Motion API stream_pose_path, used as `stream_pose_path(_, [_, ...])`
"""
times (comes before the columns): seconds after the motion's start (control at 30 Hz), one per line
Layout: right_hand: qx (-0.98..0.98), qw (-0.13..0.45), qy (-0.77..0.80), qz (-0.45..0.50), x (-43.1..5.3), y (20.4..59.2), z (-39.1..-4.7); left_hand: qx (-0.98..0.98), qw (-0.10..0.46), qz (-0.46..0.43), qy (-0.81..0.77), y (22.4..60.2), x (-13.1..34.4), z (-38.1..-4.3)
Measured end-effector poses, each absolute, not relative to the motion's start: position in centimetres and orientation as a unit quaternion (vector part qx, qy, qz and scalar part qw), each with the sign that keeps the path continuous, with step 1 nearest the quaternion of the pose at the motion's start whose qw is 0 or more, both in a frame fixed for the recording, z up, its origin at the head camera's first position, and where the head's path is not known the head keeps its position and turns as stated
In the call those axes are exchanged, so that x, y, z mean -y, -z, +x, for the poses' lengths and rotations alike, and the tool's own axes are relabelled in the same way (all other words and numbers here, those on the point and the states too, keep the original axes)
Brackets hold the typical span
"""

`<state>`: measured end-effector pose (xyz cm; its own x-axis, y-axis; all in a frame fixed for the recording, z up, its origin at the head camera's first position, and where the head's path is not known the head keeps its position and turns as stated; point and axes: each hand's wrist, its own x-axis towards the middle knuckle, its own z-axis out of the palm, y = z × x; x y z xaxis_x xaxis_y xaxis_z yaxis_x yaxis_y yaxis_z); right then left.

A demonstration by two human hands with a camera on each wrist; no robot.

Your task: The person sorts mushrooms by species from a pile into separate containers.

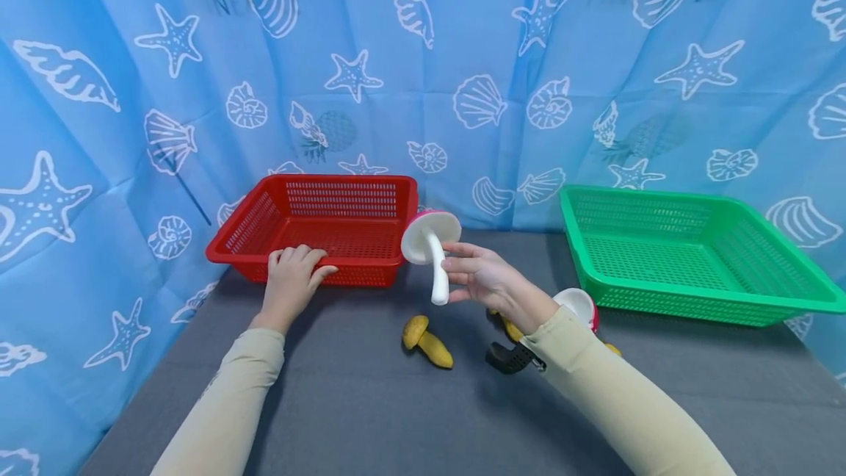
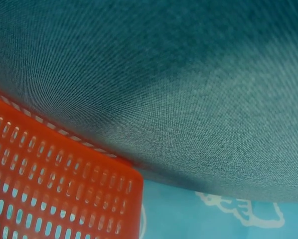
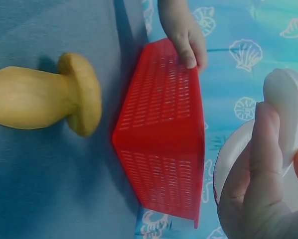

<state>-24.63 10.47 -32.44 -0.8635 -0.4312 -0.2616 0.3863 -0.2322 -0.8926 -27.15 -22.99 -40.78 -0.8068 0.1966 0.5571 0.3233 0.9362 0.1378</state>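
My right hand (image 1: 485, 281) pinches the white stem of a toy mushroom (image 1: 438, 267) between thumb and fingers. Its cap, pale underneath with a pink-red top, faces me, held up just right of the red basket (image 1: 370, 274). In the right wrist view the stem (image 3: 284, 112) shows between the fingertips, with the cap behind partly covered by them. My left hand (image 1: 294, 281) grips the near rim of the red basket, its fingers over the edge. A yellow mushroom (image 1: 426, 342) lies on the table below the held one.
Under the right forearm are another yellow mushroom (image 1: 511, 329), a red-and-white mushroom (image 1: 577, 305) and a yellow tip (image 1: 613, 349), all partly hidden. A green basket (image 1: 694, 300) stands at the right. Behind the grey table (image 1: 357, 417) hangs a blue shell-patterned curtain (image 1: 423, 50).
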Motion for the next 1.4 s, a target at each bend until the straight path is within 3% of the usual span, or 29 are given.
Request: stream_pose_path(1.4, [-0.562, 0.197, 0.799, 0.082, 0.0, 31.9, -33.6, 0.946, 0.281, -0.127, 0.1, 40.7, 23.0, -27.4])
